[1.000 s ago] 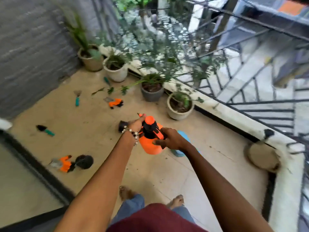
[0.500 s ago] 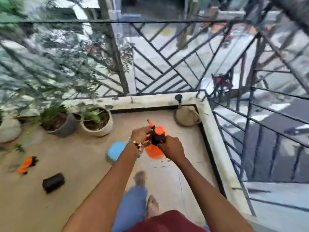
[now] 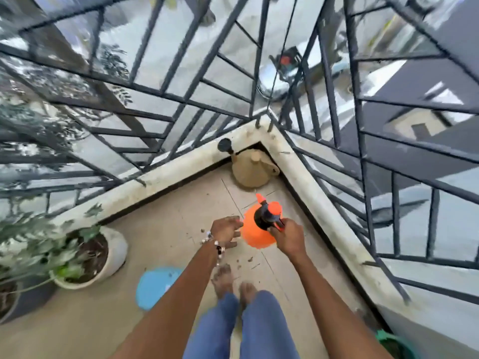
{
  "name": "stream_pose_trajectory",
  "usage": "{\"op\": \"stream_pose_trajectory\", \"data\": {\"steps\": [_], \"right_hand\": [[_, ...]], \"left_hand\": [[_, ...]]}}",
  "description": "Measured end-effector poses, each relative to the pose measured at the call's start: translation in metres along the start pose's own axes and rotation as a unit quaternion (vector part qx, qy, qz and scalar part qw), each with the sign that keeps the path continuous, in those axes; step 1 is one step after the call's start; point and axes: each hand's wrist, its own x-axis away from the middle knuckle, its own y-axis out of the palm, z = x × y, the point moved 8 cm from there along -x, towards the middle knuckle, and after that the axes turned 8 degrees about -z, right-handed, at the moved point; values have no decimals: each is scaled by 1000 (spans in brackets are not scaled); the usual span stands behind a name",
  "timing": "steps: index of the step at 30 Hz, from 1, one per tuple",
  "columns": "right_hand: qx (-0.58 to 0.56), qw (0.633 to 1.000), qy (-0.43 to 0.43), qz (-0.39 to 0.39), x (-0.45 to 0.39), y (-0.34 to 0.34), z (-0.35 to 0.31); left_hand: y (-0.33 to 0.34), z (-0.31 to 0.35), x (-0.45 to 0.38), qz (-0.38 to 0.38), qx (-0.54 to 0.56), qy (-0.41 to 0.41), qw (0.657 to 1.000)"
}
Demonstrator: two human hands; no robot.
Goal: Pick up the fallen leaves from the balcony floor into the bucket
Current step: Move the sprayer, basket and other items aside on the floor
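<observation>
My right hand (image 3: 289, 238) grips the black handle of an orange spray bottle (image 3: 255, 229) and holds it above the balcony floor. Just left of the bottle is my left hand (image 3: 226, 230), with loose fingers and nothing in it. Small bits of leaf debris (image 3: 243, 260) lie on the tiles below the hands, near my bare feet (image 3: 233, 283). A green container rim (image 3: 394, 343) shows at the bottom right corner; I cannot tell whether it is the bucket.
A tan watering can (image 3: 250, 169) sits in the balcony corner against the low kerb (image 3: 318, 200) and the metal railing (image 3: 181, 99). A white pot with a plant (image 3: 103, 255) stands at left. A blue round object (image 3: 155, 286) lies on the floor beside my left arm.
The view has swung right toward the railing corner. My left hand has come off the spray bottle, which now hangs from my right hand alone.
</observation>
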Motion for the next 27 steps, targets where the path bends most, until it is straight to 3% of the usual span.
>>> {"op": "stream_pose_trajectory", "data": {"steps": [2,4,11,14,16,20,27], "right_hand": [[-58,998,32,17,-35,-2,16],[-107,991,66,37,-82,-1,39],[-211,962,139,100,-262,20,119],[-246,952,147,104,-342,47,169],[-250,950,153,104,-380,58,189],[-239,954,144,107,-397,47,164],[-278,945,142,98,-384,48,161]], "left_hand": [[-2,11,-32,-8,6,-25,1000],[-10,20,-77,36,-39,-44,998],[-52,40,-262,143,-117,0,983],[-59,37,-330,88,-68,-46,993],[-64,40,-364,98,-67,-49,992],[-70,51,-411,154,-252,2,955],[-70,44,-417,162,-159,-1,974]]}}
